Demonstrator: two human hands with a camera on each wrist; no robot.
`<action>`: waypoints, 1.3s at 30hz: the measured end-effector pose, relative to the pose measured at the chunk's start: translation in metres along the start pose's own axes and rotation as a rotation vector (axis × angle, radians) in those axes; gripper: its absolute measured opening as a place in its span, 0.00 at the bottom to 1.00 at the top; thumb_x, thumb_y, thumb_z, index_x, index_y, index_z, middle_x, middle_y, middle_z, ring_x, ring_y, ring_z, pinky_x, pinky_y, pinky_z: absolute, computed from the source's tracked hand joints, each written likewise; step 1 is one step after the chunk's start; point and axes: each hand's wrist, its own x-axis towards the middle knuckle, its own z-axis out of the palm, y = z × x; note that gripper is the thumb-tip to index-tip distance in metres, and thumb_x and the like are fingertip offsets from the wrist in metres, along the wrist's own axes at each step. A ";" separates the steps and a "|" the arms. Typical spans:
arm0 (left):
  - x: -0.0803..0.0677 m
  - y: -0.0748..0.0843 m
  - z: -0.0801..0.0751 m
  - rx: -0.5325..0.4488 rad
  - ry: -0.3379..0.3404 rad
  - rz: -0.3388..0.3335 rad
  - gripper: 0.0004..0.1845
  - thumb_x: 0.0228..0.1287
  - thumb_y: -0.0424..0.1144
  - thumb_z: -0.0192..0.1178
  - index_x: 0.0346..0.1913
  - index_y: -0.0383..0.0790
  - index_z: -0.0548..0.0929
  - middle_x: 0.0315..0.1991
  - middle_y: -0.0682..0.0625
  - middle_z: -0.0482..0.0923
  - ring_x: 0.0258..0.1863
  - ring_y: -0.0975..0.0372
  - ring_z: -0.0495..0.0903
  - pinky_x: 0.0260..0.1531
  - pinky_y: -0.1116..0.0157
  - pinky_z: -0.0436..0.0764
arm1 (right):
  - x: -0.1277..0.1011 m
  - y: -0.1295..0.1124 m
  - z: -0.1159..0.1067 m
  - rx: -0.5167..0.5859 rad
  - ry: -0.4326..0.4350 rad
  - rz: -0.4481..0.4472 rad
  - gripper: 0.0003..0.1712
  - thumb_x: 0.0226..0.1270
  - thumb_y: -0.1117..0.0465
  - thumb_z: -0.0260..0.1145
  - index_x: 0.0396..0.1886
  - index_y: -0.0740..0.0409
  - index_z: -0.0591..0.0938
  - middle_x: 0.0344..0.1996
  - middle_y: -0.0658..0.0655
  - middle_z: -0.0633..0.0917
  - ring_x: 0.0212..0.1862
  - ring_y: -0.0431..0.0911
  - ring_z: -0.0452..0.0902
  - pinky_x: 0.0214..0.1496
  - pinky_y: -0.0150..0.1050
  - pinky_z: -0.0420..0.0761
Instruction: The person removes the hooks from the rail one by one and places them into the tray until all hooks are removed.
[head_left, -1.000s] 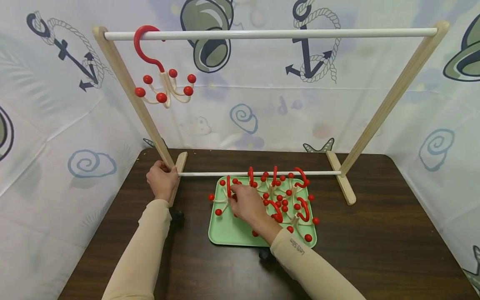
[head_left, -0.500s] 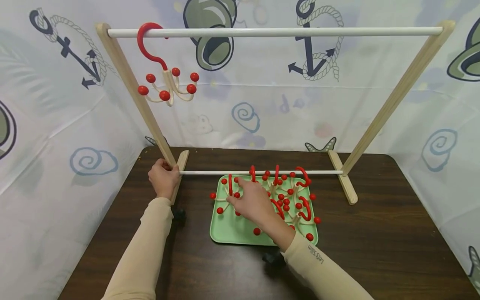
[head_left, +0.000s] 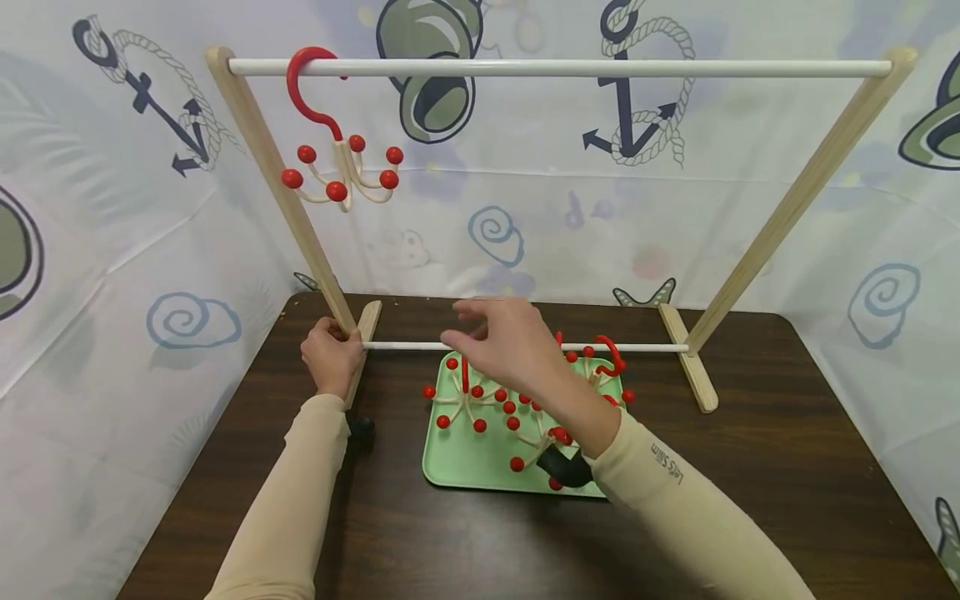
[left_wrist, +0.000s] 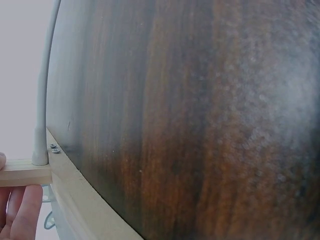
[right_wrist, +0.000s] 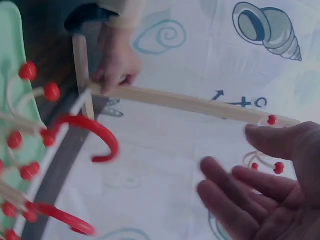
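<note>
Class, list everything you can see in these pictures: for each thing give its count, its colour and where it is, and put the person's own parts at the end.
Rack: one, pale wood posts with white top and bottom rails, standing on the table.
Hanging hook: one, red hook with cream arms and red balls, on the top rail near its left end.
Hooks on the tray: several, tangled so the count cannot be told, red and cream, heaped on the tray.
Tray: one, light green, on the table in front of the rack.
Table: one, dark brown wood.
Backdrop: one, white cloth printed with anchors, shells and spirals, behind and at both sides.
Left hand: grips the foot of the rack's left post.
Right hand: fingers spread, empty, raised above the tray.
</note>
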 end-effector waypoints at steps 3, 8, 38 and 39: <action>0.001 -0.001 -0.001 -0.005 0.000 0.001 0.10 0.59 0.37 0.65 0.39 0.33 0.82 0.32 0.38 0.83 0.33 0.46 0.80 0.44 0.49 0.75 | 0.016 -0.009 -0.009 0.041 0.078 -0.088 0.23 0.66 0.50 0.68 0.57 0.53 0.83 0.47 0.48 0.86 0.40 0.37 0.84 0.36 0.33 0.80; 0.002 -0.003 -0.001 -0.001 0.001 -0.003 0.10 0.59 0.38 0.65 0.39 0.33 0.82 0.32 0.39 0.83 0.34 0.46 0.80 0.44 0.49 0.75 | 0.051 -0.026 -0.020 0.022 0.265 -0.351 0.21 0.66 0.55 0.68 0.56 0.57 0.83 0.49 0.52 0.86 0.47 0.40 0.82 0.48 0.32 0.78; -0.001 -0.004 -0.001 -0.013 0.010 0.000 0.10 0.58 0.36 0.66 0.40 0.34 0.82 0.33 0.40 0.84 0.34 0.46 0.81 0.46 0.49 0.75 | 0.159 -0.117 -0.013 0.058 0.085 -0.123 0.31 0.71 0.48 0.62 0.71 0.45 0.70 0.56 0.46 0.81 0.54 0.39 0.76 0.46 0.31 0.77; -0.001 -0.004 -0.001 -0.013 0.008 -0.001 0.10 0.58 0.36 0.66 0.40 0.34 0.82 0.33 0.40 0.84 0.34 0.46 0.81 0.45 0.49 0.75 | 0.159 -0.118 -0.013 0.053 0.096 -0.117 0.30 0.71 0.49 0.62 0.71 0.44 0.70 0.54 0.46 0.82 0.52 0.39 0.77 0.45 0.31 0.77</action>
